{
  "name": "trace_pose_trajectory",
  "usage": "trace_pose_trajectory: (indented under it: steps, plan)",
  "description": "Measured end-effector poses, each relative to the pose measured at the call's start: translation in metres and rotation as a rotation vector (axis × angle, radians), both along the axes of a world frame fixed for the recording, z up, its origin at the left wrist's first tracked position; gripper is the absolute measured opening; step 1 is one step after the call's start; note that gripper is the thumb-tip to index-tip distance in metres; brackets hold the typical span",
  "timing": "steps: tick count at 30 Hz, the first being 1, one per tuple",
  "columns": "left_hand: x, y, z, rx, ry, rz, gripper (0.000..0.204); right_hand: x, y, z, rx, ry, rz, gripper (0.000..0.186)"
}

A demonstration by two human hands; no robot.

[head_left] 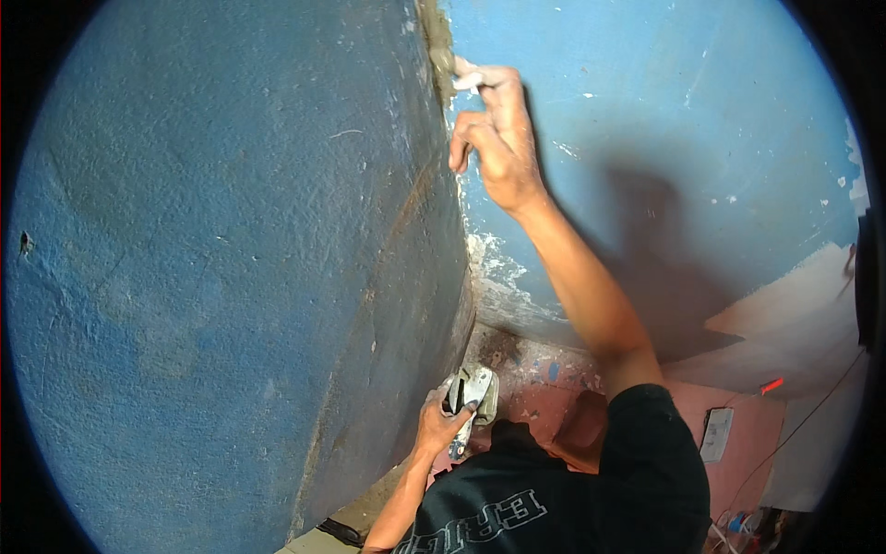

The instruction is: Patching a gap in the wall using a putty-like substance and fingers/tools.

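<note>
My right hand [503,138] is raised to the inside corner of two blue walls, fingers bent and apart. Its outstretched fingertip touches a lump of wet grey putty [443,62] in the seam. Something white covers one of the fingers; whether it is a wrap or a smear I cannot tell. Down low by the left wall, my left hand [438,422] grips a white-smeared flat piece [474,392] with a dark gap along it, thumb on top. A grey-green rounded shape [492,403] shows behind that piece; its kind is unclear.
The left wall [203,231] bulges close beside my left arm. On the right wall [683,74] the paint is flaking near the corner. Crumbs litter the reddish floor [535,383]. A white rectangular object [716,434], a thin dark cable [784,439] and assorted clutter [752,531] are at the lower right.
</note>
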State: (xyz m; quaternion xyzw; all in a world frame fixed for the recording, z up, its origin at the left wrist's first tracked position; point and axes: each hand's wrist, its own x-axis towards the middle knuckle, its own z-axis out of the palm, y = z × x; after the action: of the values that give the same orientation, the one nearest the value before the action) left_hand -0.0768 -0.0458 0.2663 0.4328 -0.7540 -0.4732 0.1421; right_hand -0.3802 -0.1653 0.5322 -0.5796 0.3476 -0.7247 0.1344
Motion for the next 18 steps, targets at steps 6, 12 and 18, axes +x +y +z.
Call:
trace_pose_trajectory:
  steps: [6,12,18]
  plan:
    - [-0.004,0.002,-0.003,-0.015,0.034,-0.013,0.064,0.023,-0.015,0.003,-0.105,-0.243,0.05,0.035]
    - [0.004,0.012,-0.007,0.028,0.035,-0.003,0.066,0.008,0.003,-0.008,-0.126,-0.328,-0.085,0.033]
    - [-0.005,-0.005,0.012,0.316,0.326,0.115,0.069,0.039,0.126,-0.061,0.196,-0.537,0.489,0.039]
